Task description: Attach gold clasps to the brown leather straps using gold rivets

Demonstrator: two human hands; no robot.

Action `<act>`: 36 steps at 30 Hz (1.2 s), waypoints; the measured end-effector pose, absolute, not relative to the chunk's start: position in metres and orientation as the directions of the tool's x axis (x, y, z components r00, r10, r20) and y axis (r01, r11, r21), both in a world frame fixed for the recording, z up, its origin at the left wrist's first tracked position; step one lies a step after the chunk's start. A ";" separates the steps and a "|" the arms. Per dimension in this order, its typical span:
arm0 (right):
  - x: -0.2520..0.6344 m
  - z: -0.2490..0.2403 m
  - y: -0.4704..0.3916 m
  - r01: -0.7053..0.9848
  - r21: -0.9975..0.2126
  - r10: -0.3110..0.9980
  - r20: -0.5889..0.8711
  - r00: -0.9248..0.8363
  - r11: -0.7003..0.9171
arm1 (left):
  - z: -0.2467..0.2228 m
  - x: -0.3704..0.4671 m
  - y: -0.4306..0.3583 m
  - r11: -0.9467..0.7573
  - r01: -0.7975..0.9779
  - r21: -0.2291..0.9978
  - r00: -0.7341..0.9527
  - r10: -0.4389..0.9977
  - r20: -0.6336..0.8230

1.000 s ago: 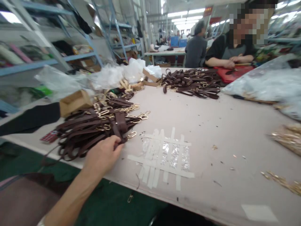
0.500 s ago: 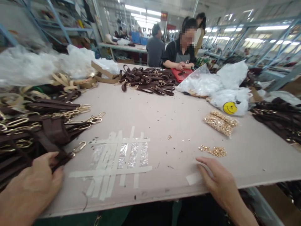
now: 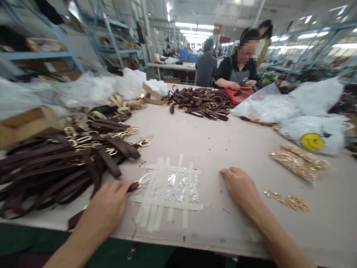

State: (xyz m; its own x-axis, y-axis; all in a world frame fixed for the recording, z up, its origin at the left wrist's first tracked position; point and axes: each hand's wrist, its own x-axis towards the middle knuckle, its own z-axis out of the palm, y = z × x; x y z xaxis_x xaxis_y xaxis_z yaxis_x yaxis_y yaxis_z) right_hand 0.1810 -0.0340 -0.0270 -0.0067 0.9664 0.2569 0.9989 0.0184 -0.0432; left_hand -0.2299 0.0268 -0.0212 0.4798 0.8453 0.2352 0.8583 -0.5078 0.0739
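My left hand point(image 3: 107, 204) is closed round a dark brown strap point(image 3: 134, 186) near its end, where a gold snap hook point(image 3: 144, 180) sticks out over the taped patch. More brown strap shows behind the hand, by the table's front edge. My right hand point(image 3: 240, 186) rests low on the tabletop, its fingertips pressed together at the table surface. Whatever may lie between those fingertips is hidden. To the right of that hand is a loose scatter of small gold metal pieces point(image 3: 295, 203).
A large pile of brown straps point(image 3: 64, 167) covers the left side. White tape strips point(image 3: 167, 204) hold clear plastic to the table. A bag of gold pieces point(image 3: 298, 162) and white plastic bags point(image 3: 318, 130) lie right. Across the table, a co-worker sits behind a red tray point(image 3: 237, 97).
My left hand has drawn the strap right, away from the pile, to the taped patch. My right hand has reached forward and its fingers have closed. The view has turned left.
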 end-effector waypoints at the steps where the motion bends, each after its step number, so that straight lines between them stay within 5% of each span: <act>1: 0.184 -0.030 -0.033 0.999 -0.040 0.967 0.254 -0.023 0.034 | -0.015 -0.226 0.024 -0.508 0.859 0.064 0.487 0.849 0.205; 8: 0.201 -0.050 -0.037 0.979 0.081 0.911 0.358 -0.204 0.187 | 0.013 -0.205 0.005 -0.390 0.864 0.320 0.377 0.920 0.104; 17: 0.203 -0.051 -0.051 0.957 0.104 0.883 0.369 -0.290 0.271 | 0.008 -0.210 -0.005 -0.242 0.925 0.292 0.243 0.969 0.035; 21: 0.209 -0.061 -0.059 0.954 0.067 0.874 0.386 -0.296 0.293 | 0.017 -0.222 -0.011 -0.158 0.889 0.429 0.127 0.987 0.100; 27: 0.212 -0.066 -0.069 0.967 0.017 0.865 0.445 -0.234 0.253 | 0.026 -0.195 -0.025 0.122 0.460 0.880 0.066 0.983 -0.170; 36: 0.210 -0.056 -0.076 0.985 -0.150 0.904 0.427 -0.014 0.086 | 0.004 -0.111 -0.038 0.364 0.106 0.925 0.397 0.838 -0.375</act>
